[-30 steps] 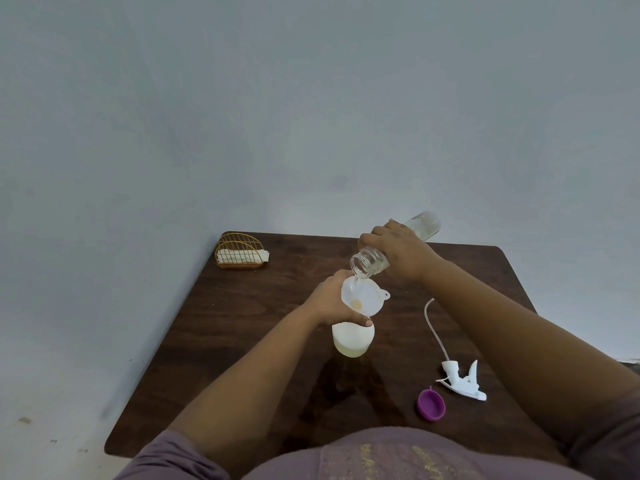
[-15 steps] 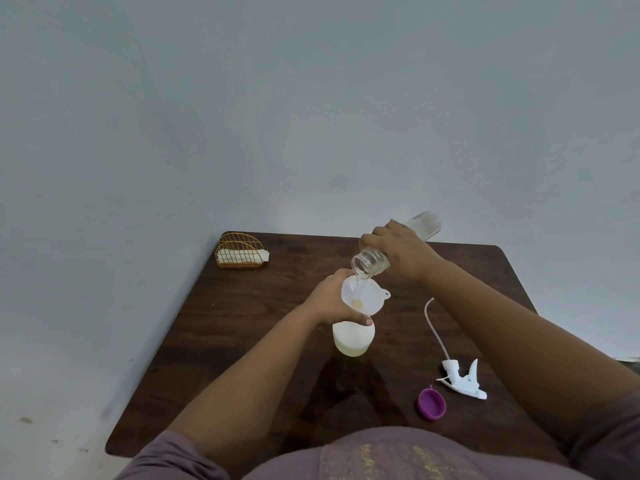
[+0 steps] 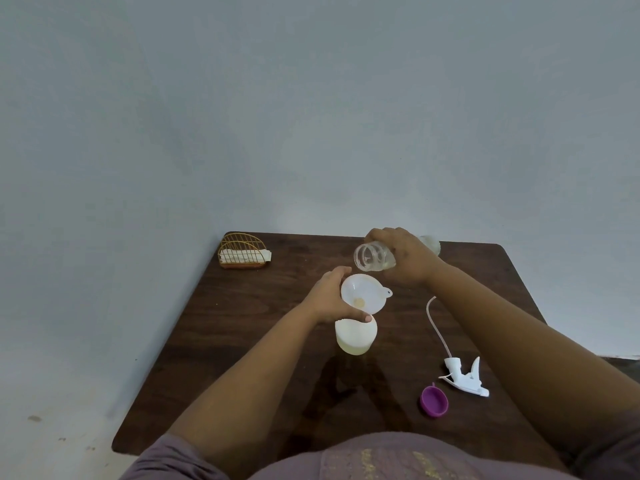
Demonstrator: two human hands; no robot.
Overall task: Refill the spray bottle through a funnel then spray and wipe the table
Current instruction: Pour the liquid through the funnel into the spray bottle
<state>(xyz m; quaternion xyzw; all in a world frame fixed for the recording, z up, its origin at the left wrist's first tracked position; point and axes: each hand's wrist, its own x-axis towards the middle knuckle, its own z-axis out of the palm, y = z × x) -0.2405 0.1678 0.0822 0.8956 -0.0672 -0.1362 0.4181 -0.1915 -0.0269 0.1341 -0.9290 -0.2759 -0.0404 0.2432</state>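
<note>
Left hand (image 3: pixel 330 299) curls around the funnel (image 3: pixel 363 297) seated in the spray bottle (image 3: pixel 355 336); right hand (image 3: pixel 403 256) grips a tilted clear bottle (image 3: pixel 372 258), mouth just above the funnel

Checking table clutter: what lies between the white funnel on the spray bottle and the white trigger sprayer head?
In the head view, only the sprayer's thin dip tube crosses bare dark wooden table between white funnel and trigger sprayer head.
</note>
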